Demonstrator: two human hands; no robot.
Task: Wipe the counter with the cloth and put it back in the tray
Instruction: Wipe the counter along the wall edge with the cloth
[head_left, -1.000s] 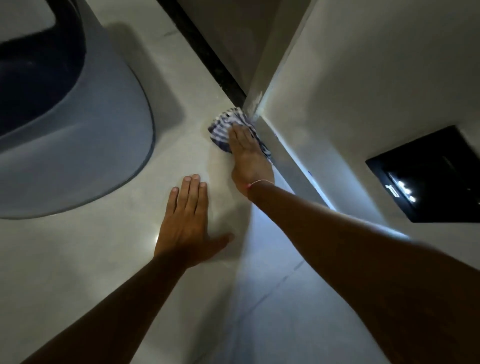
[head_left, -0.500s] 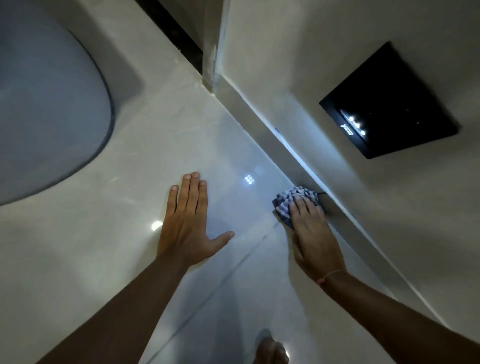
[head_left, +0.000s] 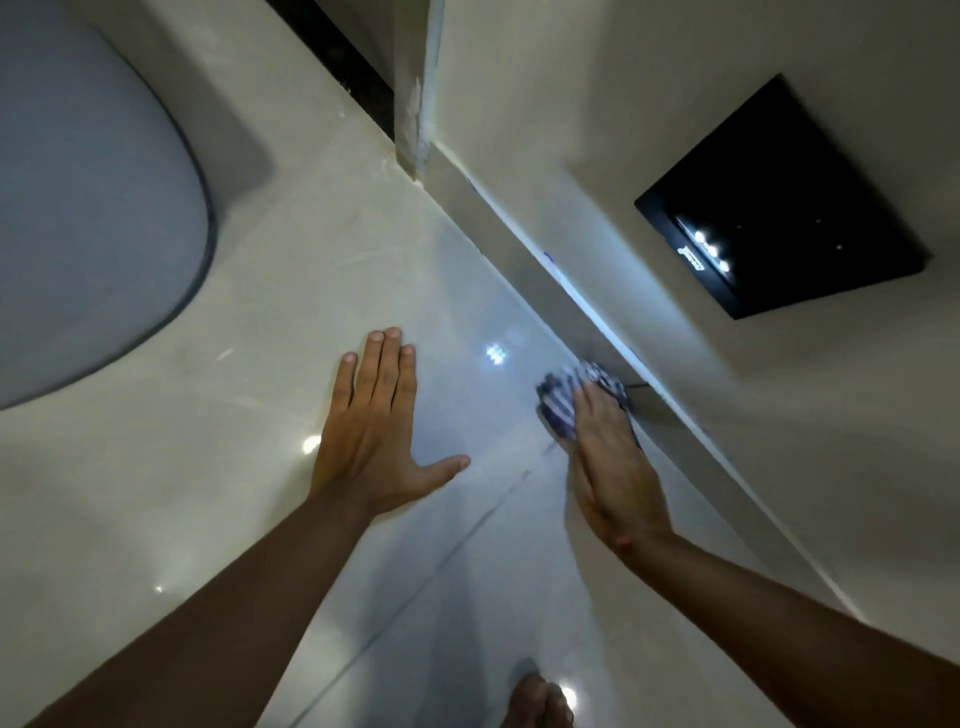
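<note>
- Cloth (head_left: 563, 402): blue-and-white checked, bunched into a wad on the surface (head_left: 260, 493), tight against the low upstand at the foot of the wall (head_left: 597, 130). Only the front of it shows past the fingers.
- Right hand (head_left: 610, 467): flat on top of the cloth, fingers together and extended, palm down. I read it as pressing the wad into the surface, not pinching it. The hand is motion-blurred, so I'd guess mid-stroke along the wall edge.
- Handling call: the cloth looks soft, light and limp with no stiffness, so it takes whatever shape the palm gives it. It should slide easily on the glossy stone; the risk is it creeps out from under flat fingers or snags in the wall joint.
- Where to take hold: for the lift I'd curl the fingers over the bunched front edge and gather the wad into the palm; pinching one corner would let it unfold and drag.
- Left hand (head_left: 374, 431): empty, fingers spread flat on the surface, thumb out, well apart from the cloth. Looks like bracing.
- Around: pale basin (head_left: 93, 234) at far left, black panel (head_left: 779, 197) on the wall, toes (head_left: 537, 701) at the bottom edge.
- Tray: not in view, so return leg not started; wiping looks unfinished.
</note>
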